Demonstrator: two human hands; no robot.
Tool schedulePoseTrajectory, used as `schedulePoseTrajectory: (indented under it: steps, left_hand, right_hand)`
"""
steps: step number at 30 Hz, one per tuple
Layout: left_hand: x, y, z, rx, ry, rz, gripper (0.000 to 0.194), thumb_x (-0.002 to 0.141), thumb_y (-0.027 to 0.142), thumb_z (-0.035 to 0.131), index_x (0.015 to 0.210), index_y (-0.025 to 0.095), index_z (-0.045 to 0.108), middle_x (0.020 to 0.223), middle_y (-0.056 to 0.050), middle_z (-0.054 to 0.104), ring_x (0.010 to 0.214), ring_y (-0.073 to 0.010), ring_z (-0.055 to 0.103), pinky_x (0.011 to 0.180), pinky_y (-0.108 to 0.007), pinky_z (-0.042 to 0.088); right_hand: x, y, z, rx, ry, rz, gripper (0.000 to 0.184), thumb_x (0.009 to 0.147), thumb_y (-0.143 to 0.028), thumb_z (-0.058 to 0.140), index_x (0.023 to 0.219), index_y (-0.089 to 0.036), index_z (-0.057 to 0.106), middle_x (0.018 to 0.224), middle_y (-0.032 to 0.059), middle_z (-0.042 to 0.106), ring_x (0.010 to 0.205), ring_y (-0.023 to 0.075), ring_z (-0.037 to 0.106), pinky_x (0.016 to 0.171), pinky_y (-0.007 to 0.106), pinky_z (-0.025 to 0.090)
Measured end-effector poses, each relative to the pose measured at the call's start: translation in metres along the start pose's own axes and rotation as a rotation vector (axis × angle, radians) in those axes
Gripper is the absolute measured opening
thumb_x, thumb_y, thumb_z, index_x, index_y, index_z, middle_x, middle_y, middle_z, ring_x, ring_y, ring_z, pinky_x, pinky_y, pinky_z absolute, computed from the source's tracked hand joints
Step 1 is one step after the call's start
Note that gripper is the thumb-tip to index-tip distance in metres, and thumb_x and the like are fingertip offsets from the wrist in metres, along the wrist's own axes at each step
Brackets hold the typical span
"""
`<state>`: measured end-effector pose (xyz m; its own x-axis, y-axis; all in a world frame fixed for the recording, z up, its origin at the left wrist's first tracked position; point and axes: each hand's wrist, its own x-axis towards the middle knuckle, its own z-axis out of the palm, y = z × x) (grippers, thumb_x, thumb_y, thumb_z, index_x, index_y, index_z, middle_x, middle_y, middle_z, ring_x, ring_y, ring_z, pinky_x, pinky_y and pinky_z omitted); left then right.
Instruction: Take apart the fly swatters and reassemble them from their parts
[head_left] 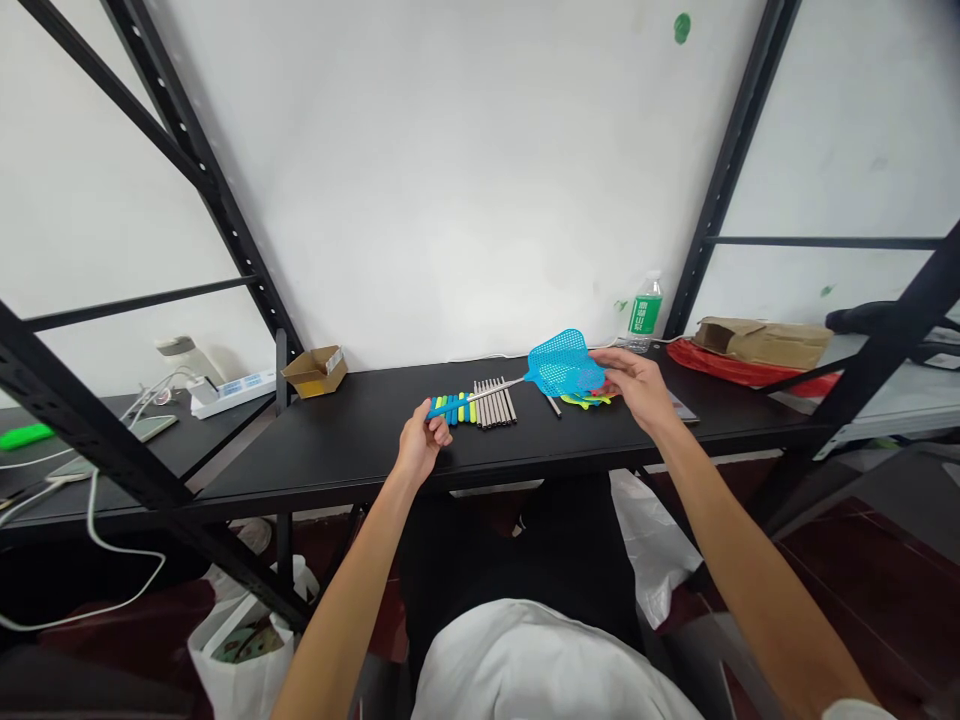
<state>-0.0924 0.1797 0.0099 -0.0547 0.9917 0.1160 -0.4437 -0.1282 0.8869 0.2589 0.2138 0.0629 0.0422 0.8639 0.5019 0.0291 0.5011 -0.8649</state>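
Note:
A blue fly swatter with a mesh head and a metal rod is held up over the black table. My left hand is closed around its blue handle. At the other end, my right hand has the outer edge of the mesh head between thumb and fingers. Beneath the rod lie several handle grips in blue, green and yellow, side by side. Several metal rods form a row to their right. Colourful swatter heads lie under the blue mesh, partly hidden, with one loose rod beside them.
A small open cardboard box stands at the table's left. At the back right is a plastic bottle with a green label. A brown package lies on red material farther right. Black shelf posts flank the table.

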Motion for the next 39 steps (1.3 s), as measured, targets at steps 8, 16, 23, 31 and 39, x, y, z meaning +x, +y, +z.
schedulePoseTrajectory:
  steps: [8, 16, 23, 31, 39]
  left_hand:
    - [0.000, 0.000, 0.002, -0.017, 0.016, -0.003, 0.051, 0.088, 0.050, 0.063, 0.058, 0.021, 0.034, 0.050, 0.005, 0.034, 0.047, -0.0089, 0.034, 0.049, -0.026, 0.034]
    - [-0.002, 0.002, 0.005, -0.028, 0.016, 0.001, 0.050, 0.087, 0.049, 0.064, 0.059, 0.021, 0.034, 0.050, 0.005, 0.034, 0.047, -0.0089, 0.035, 0.048, -0.025, 0.034]
    - [-0.001, 0.001, 0.003, -0.044, -0.001, -0.004, 0.050, 0.087, 0.048, 0.066, 0.058, 0.021, 0.034, 0.050, 0.005, 0.034, 0.047, -0.0088, 0.035, 0.048, -0.024, 0.035]
    - [-0.001, 0.001, 0.002, -0.049, 0.007, -0.023, 0.048, 0.090, 0.046, 0.062, 0.059, 0.021, 0.036, 0.051, 0.005, 0.035, 0.047, -0.0093, 0.035, 0.048, -0.025, 0.035]
    - [0.001, 0.000, 0.000, -0.059, 0.011, -0.023, 0.052, 0.093, 0.046, 0.057, 0.054, 0.020, 0.036, 0.050, 0.003, 0.034, 0.047, -0.0093, 0.034, 0.048, -0.025, 0.034]
  right_hand:
    - [0.000, 0.001, -0.011, -0.205, -0.063, -0.093, 0.033, 0.076, -0.040, 0.069, 0.103, -0.024, 0.078, 0.070, 0.0021, 0.069, 0.059, 0.0186, 0.057, 0.057, 0.035, 0.049]
    - [0.003, 0.006, -0.013, -0.224, -0.049, -0.100, 0.033, 0.074, -0.042, 0.072, 0.099, -0.022, 0.079, 0.085, 0.0065, 0.075, 0.068, 0.0224, 0.063, 0.059, 0.036, 0.052]
    - [0.002, 0.003, -0.014, -0.319, -0.047, -0.235, 0.025, 0.080, -0.042, 0.068, 0.095, -0.025, 0.079, 0.116, 0.0076, 0.070, 0.106, 0.0295, 0.064, 0.077, 0.040, 0.055]
    - [0.002, -0.001, -0.014, -0.262, -0.062, -0.092, 0.040, 0.076, -0.045, 0.073, 0.105, -0.017, 0.072, 0.075, 0.0038, 0.067, 0.060, 0.0174, 0.060, 0.056, 0.031, 0.049]
    - [-0.003, -0.007, -0.012, -0.123, -0.205, -0.113, 0.047, 0.083, -0.040, 0.070, 0.125, -0.025, 0.056, 0.078, -0.0023, 0.059, 0.051, 0.0099, 0.053, 0.044, 0.022, 0.042]
